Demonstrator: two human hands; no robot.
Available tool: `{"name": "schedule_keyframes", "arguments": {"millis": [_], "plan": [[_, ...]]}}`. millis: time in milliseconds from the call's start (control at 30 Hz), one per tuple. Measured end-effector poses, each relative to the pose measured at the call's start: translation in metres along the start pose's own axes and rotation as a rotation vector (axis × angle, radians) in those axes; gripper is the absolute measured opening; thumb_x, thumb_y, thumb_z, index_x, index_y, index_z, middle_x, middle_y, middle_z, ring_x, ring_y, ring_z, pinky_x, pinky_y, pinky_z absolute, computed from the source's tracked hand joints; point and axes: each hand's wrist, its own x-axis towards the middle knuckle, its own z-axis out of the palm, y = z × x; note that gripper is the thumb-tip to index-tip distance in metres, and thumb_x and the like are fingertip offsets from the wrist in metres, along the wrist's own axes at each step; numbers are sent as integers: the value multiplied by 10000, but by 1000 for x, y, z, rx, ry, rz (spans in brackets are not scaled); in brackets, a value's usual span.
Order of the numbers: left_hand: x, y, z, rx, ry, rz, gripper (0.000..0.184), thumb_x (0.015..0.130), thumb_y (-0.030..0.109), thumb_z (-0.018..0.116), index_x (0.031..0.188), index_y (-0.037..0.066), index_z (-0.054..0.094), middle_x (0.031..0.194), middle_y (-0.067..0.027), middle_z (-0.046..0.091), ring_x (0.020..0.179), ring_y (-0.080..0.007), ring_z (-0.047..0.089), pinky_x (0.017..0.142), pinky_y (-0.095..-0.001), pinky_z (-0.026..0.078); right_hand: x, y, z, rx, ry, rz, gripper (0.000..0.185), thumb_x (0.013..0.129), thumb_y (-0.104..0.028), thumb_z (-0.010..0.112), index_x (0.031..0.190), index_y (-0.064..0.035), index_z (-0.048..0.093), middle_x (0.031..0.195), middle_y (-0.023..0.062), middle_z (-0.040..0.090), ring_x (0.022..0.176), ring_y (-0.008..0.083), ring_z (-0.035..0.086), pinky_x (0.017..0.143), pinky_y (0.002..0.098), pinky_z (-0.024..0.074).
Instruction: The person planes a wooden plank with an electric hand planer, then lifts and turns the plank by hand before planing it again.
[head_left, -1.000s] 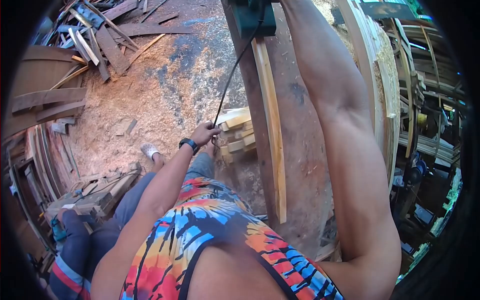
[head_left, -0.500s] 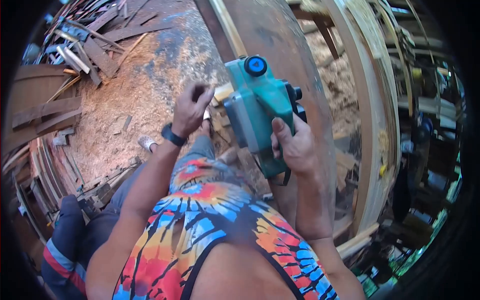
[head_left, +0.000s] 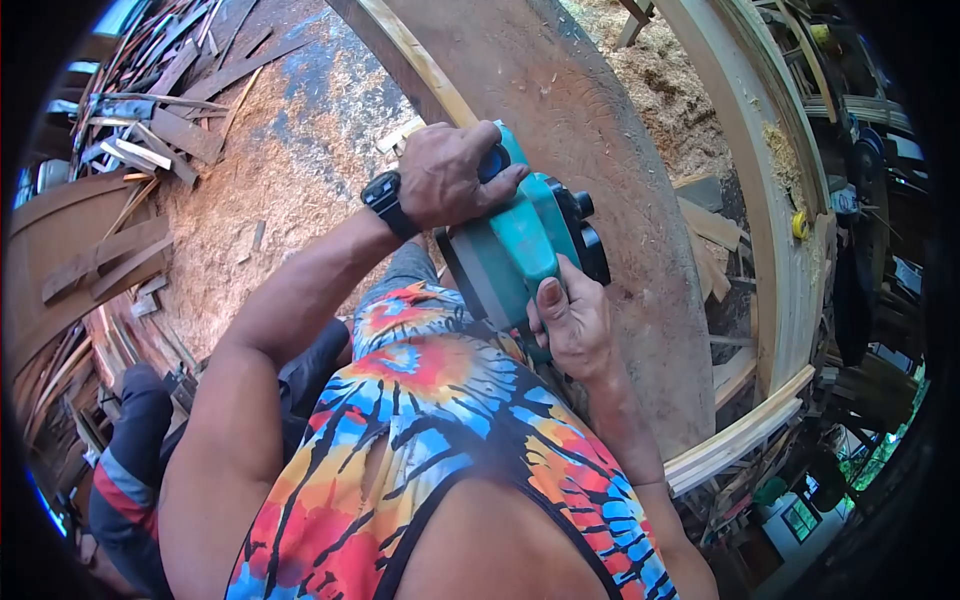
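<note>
A teal electric hand planer (head_left: 535,232) rests over a narrow wooden strip (head_left: 425,68) on the brown workbench (head_left: 590,120). My left hand (head_left: 445,178), with a black watch on its wrist, wraps the round front knob, which it mostly covers. Around the rear handle my right hand (head_left: 577,325) is closed, its thumb on top. The strip runs out ahead of the planer along the bench's left side. The planer's sole is hidden from view.
Scrap boards (head_left: 165,130) lie piled at upper left above a floor strewn with wood shavings (head_left: 270,170). Long timber (head_left: 750,150) stands along the right, with a yellow tape measure (head_left: 799,225) on it. A person's dark clothing with red stripes (head_left: 125,490) shows at lower left.
My left hand has moved right from beside the planer onto its front knob. My right hand keeps the rear handle; the planer now sits slightly lower in view.
</note>
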Motion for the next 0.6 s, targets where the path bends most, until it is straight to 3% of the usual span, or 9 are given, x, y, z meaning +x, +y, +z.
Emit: {"name": "schedule_keyframes", "arguments": {"millis": [133, 267, 367, 467, 500, 533, 600], "plan": [[6, -5, -1, -25, -79, 118, 333, 840, 362, 762, 928, 76, 615, 630, -134, 608, 570, -354, 624, 552, -438, 493, 0, 7, -10, -38, -34, -25, 684, 935, -699, 528, 1083, -37, 625, 623, -29, 526, 506, 43, 467, 469, 216, 371], [24, -13, -10, -27, -231, 268, 331, 861, 377, 734, 917, 85, 590, 613, -132, 581, 558, -358, 615, 538, -445, 481, 1, 2, -22, 37, -64, 30, 650, 944, -646, 584, 1053, -6, 621, 639, -25, 546, 577, 44, 505, 516, 241, 420], [36, -9, -17, -22, -369, 255, 317, 903, 367, 687, 990, 75, 599, 669, -152, 593, 634, -374, 630, 575, -457, 482, 1, 11, -24, 98, -30, 36, 604, 942, -633, 599, 982, -30, 597, 631, -34, 526, 541, 38, 487, 473, 228, 395], [27, -11, -18, -296, -214, 159, 348, 943, 362, 643, 1093, 50, 600, 749, -170, 609, 729, -371, 638, 643, -440, 495, -6, 17, -26, 75, -6, 23, 630, 936, -648, 596, 994, -21, 598, 625, -20, 536, 522, 48, 502, 464, 235, 397], [17, -9, -29, -397, -210, -93, 409, 967, 375, 616, 1189, 34, 580, 832, -170, 641, 795, -324, 646, 714, -401, 506, -7, 18, -26, 89, 2, 10, 662, 931, -670, 583, 990, -11, 595, 612, -8, 546, 504, 58, 508, 460, 239, 399], [6, -22, -17, -533, -7, -261, 394, 981, 367, 597, 1171, 22, 594, 845, -146, 663, 762, -269, 638, 719, -371, 512, -7, 18, -26, 88, 6, 16, 670, 930, -676, 577, 988, -9, 595, 608, -5, 547, 502, 59, 508, 459, 239, 398], [-25, -53, 3, -442, 263, -535, 347, 988, 313, 569, 1152, 13, 629, 875, -144, 684, 797, -249, 659, 735, -368, 513, -9, 21, -26, 94, 29, 34, 686, 929, -687, 567, 984, -4, 596, 600, -1, 550, 497, 61, 509, 457, 241, 398]]}}
